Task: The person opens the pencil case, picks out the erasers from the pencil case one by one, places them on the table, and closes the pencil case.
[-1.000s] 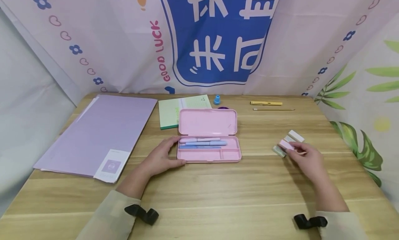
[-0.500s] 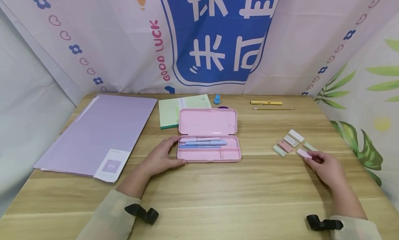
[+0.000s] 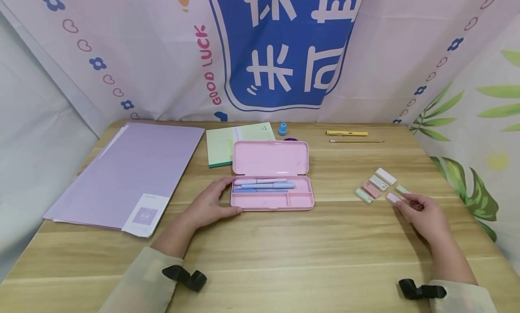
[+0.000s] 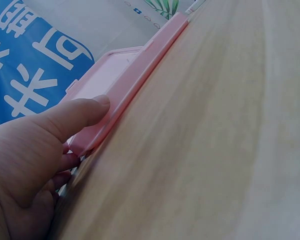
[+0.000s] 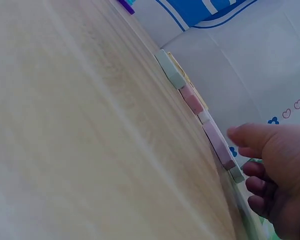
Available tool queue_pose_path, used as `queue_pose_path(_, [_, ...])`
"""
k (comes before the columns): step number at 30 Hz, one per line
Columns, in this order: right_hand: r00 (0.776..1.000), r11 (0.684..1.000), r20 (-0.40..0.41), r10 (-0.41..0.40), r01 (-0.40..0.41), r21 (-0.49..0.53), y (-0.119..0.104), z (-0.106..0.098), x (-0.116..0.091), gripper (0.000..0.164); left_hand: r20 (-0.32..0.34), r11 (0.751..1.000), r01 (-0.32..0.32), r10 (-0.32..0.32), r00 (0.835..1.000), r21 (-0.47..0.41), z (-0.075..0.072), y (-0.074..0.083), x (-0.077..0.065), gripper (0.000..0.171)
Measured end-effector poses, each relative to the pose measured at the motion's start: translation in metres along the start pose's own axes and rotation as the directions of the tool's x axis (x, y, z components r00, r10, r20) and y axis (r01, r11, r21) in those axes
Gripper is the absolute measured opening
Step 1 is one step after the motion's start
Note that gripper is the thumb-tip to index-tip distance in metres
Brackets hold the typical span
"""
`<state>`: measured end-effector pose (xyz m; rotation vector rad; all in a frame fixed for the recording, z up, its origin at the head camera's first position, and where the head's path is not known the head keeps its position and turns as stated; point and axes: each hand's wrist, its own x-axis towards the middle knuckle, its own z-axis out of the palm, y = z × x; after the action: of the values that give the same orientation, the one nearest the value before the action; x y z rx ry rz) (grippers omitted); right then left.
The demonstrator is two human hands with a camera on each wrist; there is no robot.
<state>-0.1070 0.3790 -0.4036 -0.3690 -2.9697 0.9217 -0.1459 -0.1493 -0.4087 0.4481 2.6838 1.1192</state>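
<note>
The pink pencil case (image 3: 273,193) lies with its lid up and holds several pens (image 3: 264,185) in its rear compartment. My left hand (image 3: 210,199) grips its left end, thumb on the front wall and fingers at the far corner. At the right, my right hand (image 3: 424,216) is by a lilac eraser (image 3: 392,198) on the table. In the right wrist view, a small gap shows between the thumb and that eraser; the other fingers are loosely bent. Behind it lies a green eraser (image 3: 402,189). A slanting row to the left includes a white eraser (image 3: 386,176) and a pink eraser (image 3: 371,190).
A purple folder (image 3: 138,173) covers the table's left part. Behind the case lie a green notebook (image 3: 219,146), a small blue object (image 3: 282,129) and a partly hidden purple item. Farther right are a yellow pen (image 3: 346,133) and a pencil (image 3: 356,141). A printed curtain hangs behind.
My right hand has moved right from the eraser row with the lilac eraser, which now lies apart beside the green one. The pink eraser is uncovered. My left hand has stayed at the case.
</note>
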Motion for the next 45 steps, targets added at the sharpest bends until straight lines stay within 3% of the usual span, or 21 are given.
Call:
queue_pose_path(6, [0.995,0.999,-0.098,-0.030,0.034,0.034,-0.023,0.002,0.001,0.055,-0.006,1.000,-0.008,0.008,1.000,-0.006,-0.001,0.001,0.001,0.089])
queue_pose_path(12, [0.982,0.981,-0.117,-0.148,0.161,0.111,-0.065,0.016,0.011,0.049,-0.006,1.000,-0.012,0.012,1.000,-0.020,0.000,0.000,0.000,0.088])
queue_pose_path(18, [0.969,0.959,0.011,-0.245,0.241,0.146,-0.111,0.038,0.034,0.053,-0.008,1.000,-0.012,0.012,1.000,-0.018,0.000,0.000,-0.001,0.088])
queue_pose_path(28, [0.945,0.925,0.164,-0.283,0.224,0.306,-0.175,0.079,0.085,0.054,-0.002,1.000,-0.011,0.011,1.000,-0.027,0.000,0.000,-0.002,0.088])
queue_pose_path(36, [0.930,0.928,0.207,-0.305,0.241,0.284,-0.196,0.092,0.098,0.050,0.000,0.999,-0.003,0.003,1.000,-0.038,0.001,0.003,-0.002,0.089])
queue_pose_path(45, [0.945,0.920,0.172,-0.279,0.211,0.332,-0.198,0.091,0.087,0.044,-0.011,0.999,0.007,-0.007,1.000,-0.033,0.000,0.003,-0.004,0.089])
